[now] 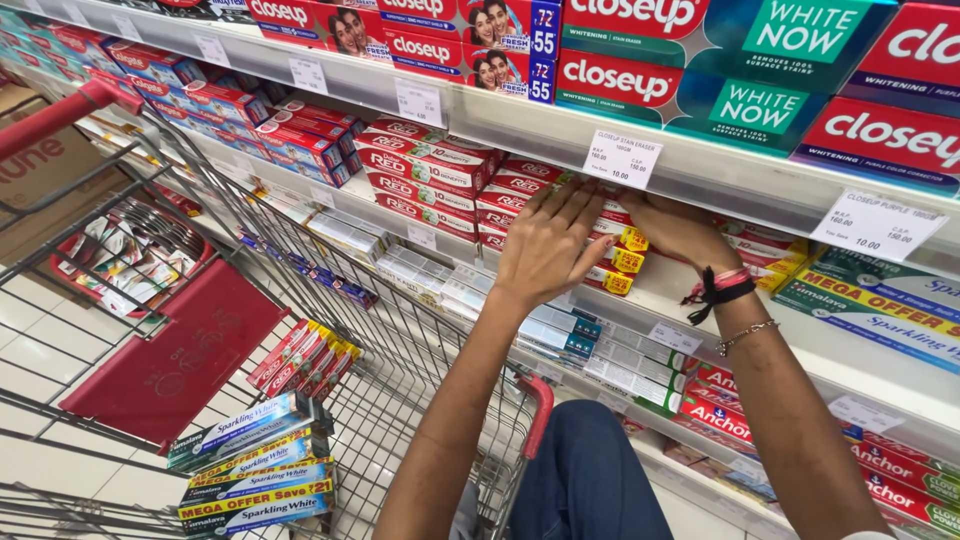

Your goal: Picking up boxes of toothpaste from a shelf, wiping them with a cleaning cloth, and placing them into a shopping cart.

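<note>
My left hand (548,245) lies flat, fingers spread, against a stack of red toothpaste boxes (612,262) with yellow corners on a white shop shelf (700,170). My right hand (678,230) reaches in beside it, fingers tucked behind the same stack under the shelf lip. Threads and a thin bracelet circle the right wrist. Whether either hand grips a box is hidden.
A wire shopping trolley (400,350) with red handles stands at the left. It holds red boxes (305,358) and blue-green boxes (255,475). More boxed toothpaste fills the shelves above, below and to both sides. Price tags (622,158) hang on the shelf edges.
</note>
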